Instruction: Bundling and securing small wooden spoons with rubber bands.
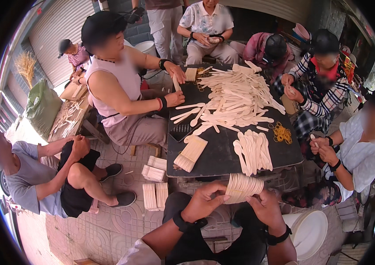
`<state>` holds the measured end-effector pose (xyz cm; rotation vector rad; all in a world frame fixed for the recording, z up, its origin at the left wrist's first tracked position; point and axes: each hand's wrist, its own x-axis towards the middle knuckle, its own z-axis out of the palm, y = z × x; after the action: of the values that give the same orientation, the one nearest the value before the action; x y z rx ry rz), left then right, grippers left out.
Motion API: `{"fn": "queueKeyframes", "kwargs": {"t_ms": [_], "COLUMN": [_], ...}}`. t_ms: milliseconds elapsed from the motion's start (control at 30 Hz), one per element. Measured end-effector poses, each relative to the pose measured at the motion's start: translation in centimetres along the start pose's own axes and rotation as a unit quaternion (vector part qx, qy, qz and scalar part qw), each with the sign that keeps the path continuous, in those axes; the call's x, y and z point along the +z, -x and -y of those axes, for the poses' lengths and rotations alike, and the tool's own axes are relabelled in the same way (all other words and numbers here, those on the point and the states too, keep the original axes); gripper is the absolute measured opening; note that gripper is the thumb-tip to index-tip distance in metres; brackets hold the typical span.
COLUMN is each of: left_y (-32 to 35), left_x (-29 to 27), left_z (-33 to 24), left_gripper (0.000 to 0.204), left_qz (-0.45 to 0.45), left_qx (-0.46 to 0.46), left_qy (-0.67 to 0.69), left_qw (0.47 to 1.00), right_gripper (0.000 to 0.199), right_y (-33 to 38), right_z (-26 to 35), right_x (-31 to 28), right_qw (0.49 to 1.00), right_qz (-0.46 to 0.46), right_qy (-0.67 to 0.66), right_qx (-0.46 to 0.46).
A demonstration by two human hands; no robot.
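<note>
Over my lap, just off the near edge of the black table point(284, 155), a bundle of pale wooden spoons point(243, 187) is held between both hands. My left hand point(206, 199) is closed on the bundle's left end, thumb and fingers curved round it. My right hand point(267, 206) grips the right end, with its thumb along the lower side. On the tabletop ahead, a loose batch of wooden spoons point(253, 152) lies side by side. Left of it rests a stacked bundle point(190, 153), and behind them spreads a large heap of spoons point(240, 95).
Yellow rubber bands point(281, 134) lie at the table's right; a dark small tray point(180, 131) sits at its left. Stacked bundles point(155, 197) stand on the paved floor. A white bucket point(312, 234) is beside my right leg. Several people sit around, one person's hands point(174, 84) over the table.
</note>
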<state>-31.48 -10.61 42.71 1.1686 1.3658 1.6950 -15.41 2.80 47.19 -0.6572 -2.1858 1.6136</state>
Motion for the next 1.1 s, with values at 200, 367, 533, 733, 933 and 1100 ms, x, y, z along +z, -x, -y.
{"fn": "queueKeyframes", "kwargs": {"t_ms": [200,367,533,733,933,1100], "left_y": [-8.5,-12.3,-13.0,-12.9,-13.1,-12.9], "left_x": [-3.7,-5.0,-5.5,-5.9,-6.6,-6.3], "left_z": [4.4,6.1,7.4,6.3,5.2,5.0], "left_gripper": [0.013,0.026,0.034,0.042,0.038,0.038], "left_qz": [-0.051,-0.077,-0.087,-0.076,-0.003,-0.002], "left_qx": [-0.056,-0.046,-0.025,-0.026,0.036,0.036], "left_qy": [0.063,0.036,-0.043,-0.069,-0.126,-0.167], "left_qw": [0.995,0.995,0.995,0.994,0.991,0.985], "right_gripper": [0.026,0.025,0.030,0.040,0.042,0.042], "right_y": [-10.3,-15.0,-16.5,-16.5,-15.7,-15.6], "right_z": [-4.1,-7.2,-9.3,-6.6,-6.0,-6.3], "right_x": [-0.2,-0.1,0.9,0.1,0.1,0.3], "right_qw": [0.999,1.000,1.000,0.998,0.988,0.988], "right_qz": [-0.006,0.010,0.012,0.012,-0.011,-0.020], "right_qy": [-0.049,-0.023,-0.013,-0.044,0.049,0.043], "right_qx": [-0.014,0.011,-0.023,-0.047,-0.146,-0.144]}}
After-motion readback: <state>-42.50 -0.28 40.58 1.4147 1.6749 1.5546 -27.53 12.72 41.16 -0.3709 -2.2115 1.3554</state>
